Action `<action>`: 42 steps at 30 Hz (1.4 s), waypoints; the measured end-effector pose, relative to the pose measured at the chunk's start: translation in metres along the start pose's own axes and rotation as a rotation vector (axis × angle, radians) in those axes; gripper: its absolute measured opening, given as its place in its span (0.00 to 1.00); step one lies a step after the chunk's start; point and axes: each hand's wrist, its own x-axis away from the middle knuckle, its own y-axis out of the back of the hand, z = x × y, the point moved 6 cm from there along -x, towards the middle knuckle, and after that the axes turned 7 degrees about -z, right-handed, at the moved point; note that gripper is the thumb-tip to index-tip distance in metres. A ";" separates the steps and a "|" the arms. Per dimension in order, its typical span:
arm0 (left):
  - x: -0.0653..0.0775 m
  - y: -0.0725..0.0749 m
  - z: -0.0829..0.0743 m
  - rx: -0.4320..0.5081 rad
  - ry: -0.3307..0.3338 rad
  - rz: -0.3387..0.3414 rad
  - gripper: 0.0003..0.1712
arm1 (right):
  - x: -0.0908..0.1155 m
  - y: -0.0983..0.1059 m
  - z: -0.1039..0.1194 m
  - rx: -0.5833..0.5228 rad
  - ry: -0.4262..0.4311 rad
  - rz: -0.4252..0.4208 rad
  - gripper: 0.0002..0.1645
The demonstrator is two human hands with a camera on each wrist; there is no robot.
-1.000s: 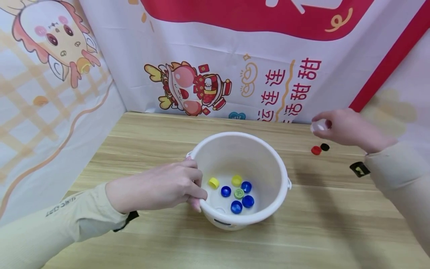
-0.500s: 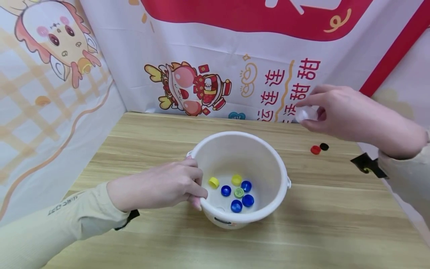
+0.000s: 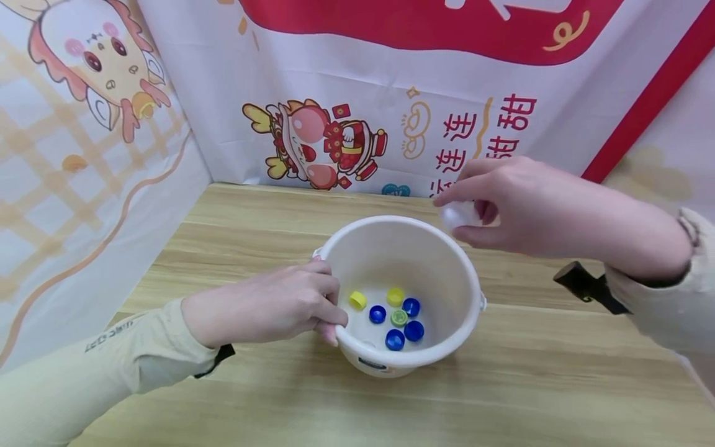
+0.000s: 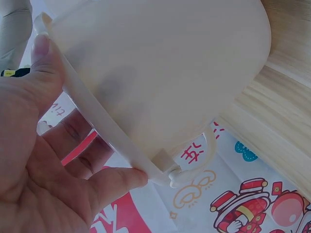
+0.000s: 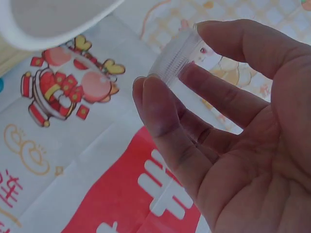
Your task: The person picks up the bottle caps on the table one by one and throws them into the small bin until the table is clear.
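Observation:
My left hand (image 3: 290, 302) grips the left rim of a white plastic bucket (image 3: 441, 264) that stands on the table. In the left wrist view, the thumb and fingers lie on both sides of the bucket's rim (image 4: 104, 121). Higher up and to the right, my right hand (image 3: 530, 208) pinches a clear whitish bottle cap (image 3: 460, 215) close over the bucket's far right rim. Ridges show along that cap's side (image 5: 175, 57) in the right wrist view. Inside the bucket lie several blue bottle caps (image 3: 395, 339), two yellow caps (image 3: 357, 301) and a light green cap (image 3: 399, 318).
A light wood-grain table (image 3: 240, 236) carries the bucket. Behind it hangs a white and red printed cloth (image 3: 223, 93), with another patterned cloth (image 3: 112, 205) on the left. The bucket's handle (image 4: 209, 150) hangs from its rim.
My right hand has risen off the table's right side and moved left to the bucket with the clear cap. The red and black caps there are now hidden behind my arm. My left hand keeps its grip.

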 end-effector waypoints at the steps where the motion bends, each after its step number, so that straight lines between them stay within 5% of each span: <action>1: 0.000 0.000 0.000 -0.001 -0.001 0.000 0.12 | -0.002 -0.002 0.004 -0.010 0.015 0.007 0.22; 16: -0.004 0.000 0.000 -0.012 -0.010 -0.009 0.13 | -0.020 -0.024 0.042 -0.057 0.086 0.141 0.22; 33: -0.005 0.000 0.001 -0.007 -0.012 -0.026 0.13 | -0.026 -0.037 0.045 -0.098 0.163 0.169 0.19; 42: -0.004 -0.001 0.003 -0.001 0.002 -0.017 0.14 | -0.027 -0.043 0.043 -0.091 0.137 0.221 0.21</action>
